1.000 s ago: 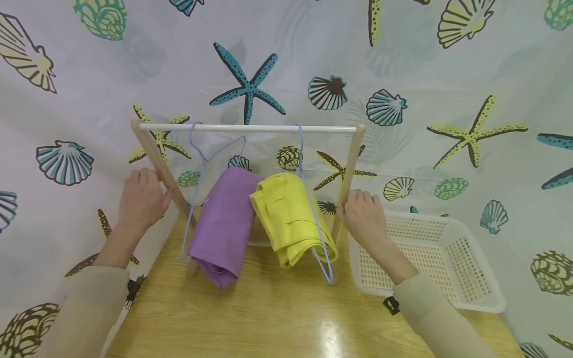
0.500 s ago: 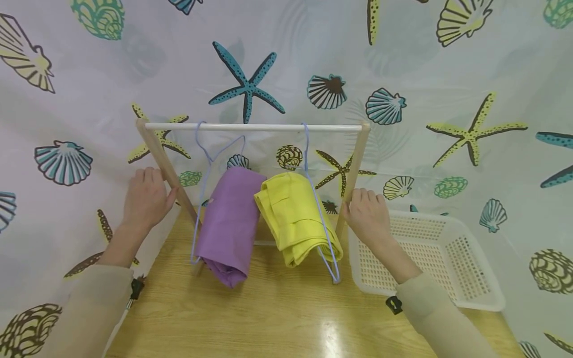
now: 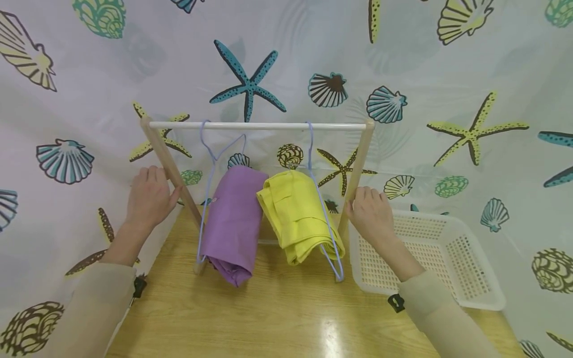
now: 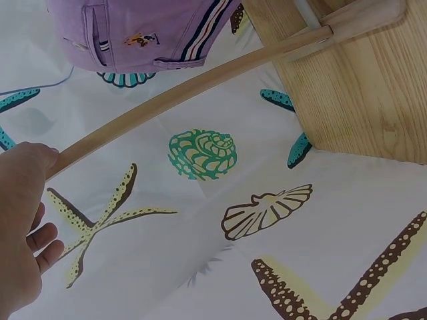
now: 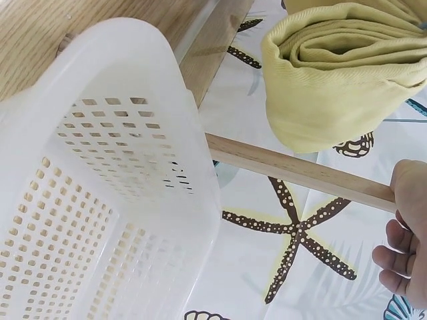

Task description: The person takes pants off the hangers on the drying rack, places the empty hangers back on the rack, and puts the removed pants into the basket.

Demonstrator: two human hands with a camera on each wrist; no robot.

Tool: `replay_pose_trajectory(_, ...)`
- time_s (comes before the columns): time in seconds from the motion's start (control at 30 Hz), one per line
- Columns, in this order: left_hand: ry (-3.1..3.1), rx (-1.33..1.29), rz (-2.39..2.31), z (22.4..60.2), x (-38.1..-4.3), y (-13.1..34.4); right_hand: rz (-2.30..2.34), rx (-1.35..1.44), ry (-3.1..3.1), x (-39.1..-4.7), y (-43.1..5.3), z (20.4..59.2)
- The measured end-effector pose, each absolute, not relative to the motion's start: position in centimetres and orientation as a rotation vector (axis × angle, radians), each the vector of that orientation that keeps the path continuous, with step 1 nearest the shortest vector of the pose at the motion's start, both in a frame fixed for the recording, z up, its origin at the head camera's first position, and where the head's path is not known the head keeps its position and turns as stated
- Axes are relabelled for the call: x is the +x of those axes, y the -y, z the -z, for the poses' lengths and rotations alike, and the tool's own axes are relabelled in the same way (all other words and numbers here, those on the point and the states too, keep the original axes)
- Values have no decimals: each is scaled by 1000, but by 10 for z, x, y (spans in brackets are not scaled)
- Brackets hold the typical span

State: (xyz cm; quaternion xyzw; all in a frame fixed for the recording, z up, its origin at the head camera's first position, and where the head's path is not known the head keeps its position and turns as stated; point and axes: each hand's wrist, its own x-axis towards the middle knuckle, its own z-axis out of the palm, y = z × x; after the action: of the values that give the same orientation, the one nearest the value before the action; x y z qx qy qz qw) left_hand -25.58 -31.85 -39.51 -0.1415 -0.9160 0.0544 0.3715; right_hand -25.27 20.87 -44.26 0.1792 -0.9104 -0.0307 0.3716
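Note:
A small clothes rack with a white rail (image 3: 259, 126) and wooden posts stands on the table. My left hand (image 3: 149, 199) grips its left post (image 3: 162, 151), thumb lying against the wood in the left wrist view. On the other side, my right hand (image 3: 370, 214) holds the right post (image 3: 360, 159) with thumb and fingers. From the rail hang two lavender wire hangers. A folded purple garment (image 3: 235, 219), with striped trim and a small embroidered motif, drapes over the left hanger (image 3: 208, 194). The right hanger (image 3: 321, 196) carries a folded yellow garment (image 3: 295, 214).
A white perforated plastic basket (image 3: 492, 293) sits at the right of the wooden table (image 3: 250, 318), partly behind my right forearm. Behind and around the table hangs a white cloth (image 3: 291, 44) printed with shells and starfish.
The rack has shifted slightly to the right, with both hands still on its posts. Its hangers and garments have moved along with it. The basket has stayed in place.

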Motion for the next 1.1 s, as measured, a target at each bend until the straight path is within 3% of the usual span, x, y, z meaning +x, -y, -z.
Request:
replay_pose_trajectory(0.7, 2373, -331, -72, 392, -250, 316, 108, 470, 2290, -254, -210, 442)
replay_pose_trajectory(1.1, 2511, -173, 169, 375, -232, 303, 120, 473, 2300, -253, -211, 443)
